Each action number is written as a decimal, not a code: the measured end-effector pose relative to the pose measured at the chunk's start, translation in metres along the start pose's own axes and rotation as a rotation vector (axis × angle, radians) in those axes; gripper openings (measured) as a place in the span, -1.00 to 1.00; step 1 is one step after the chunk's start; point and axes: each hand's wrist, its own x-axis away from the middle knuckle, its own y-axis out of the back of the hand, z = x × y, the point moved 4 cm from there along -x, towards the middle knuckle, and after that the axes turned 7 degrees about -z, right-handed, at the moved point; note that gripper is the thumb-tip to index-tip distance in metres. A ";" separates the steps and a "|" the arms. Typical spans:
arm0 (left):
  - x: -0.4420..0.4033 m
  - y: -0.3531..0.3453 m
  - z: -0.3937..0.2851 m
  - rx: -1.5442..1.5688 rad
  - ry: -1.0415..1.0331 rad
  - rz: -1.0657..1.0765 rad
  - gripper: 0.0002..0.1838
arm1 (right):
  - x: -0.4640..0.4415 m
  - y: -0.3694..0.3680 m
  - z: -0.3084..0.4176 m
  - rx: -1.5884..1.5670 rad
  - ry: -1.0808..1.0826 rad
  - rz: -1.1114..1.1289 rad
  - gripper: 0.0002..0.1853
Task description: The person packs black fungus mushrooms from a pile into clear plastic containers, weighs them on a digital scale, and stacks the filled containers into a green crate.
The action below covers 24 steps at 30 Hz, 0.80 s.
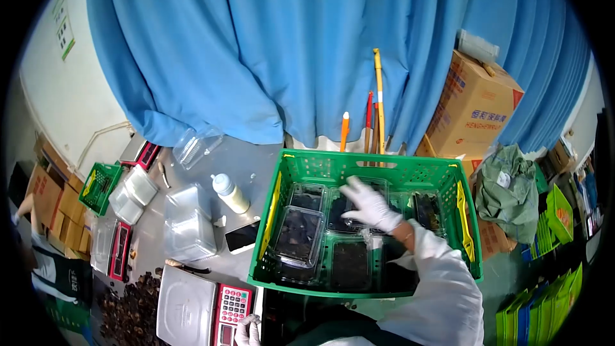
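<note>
curtain (314, 45) behind metal table (246, 161); right hand (371, 206) spread over crate (314, 165); left hand (248, 332) by scale (186, 298), grip unclear.

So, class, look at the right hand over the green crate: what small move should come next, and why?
Probably lift the right hand clear of the green crate: its fingers look spread above the filled boxes, with no box visibly gripped, while the scale and the heap of loose dark pieces lie outside the crate.
</note>
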 end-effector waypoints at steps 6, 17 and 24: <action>-0.001 -0.008 -0.003 -0.043 0.037 -0.121 -0.74 | 0.050 -0.046 -0.044 0.059 -0.100 0.136 0.01; 0.006 0.009 -0.008 0.002 0.012 -0.226 -0.78 | 0.035 -0.066 0.144 0.157 0.406 0.200 -0.03; 0.055 0.051 0.012 0.092 0.149 -0.438 -0.75 | -0.006 -0.059 0.060 0.169 0.136 0.150 -0.28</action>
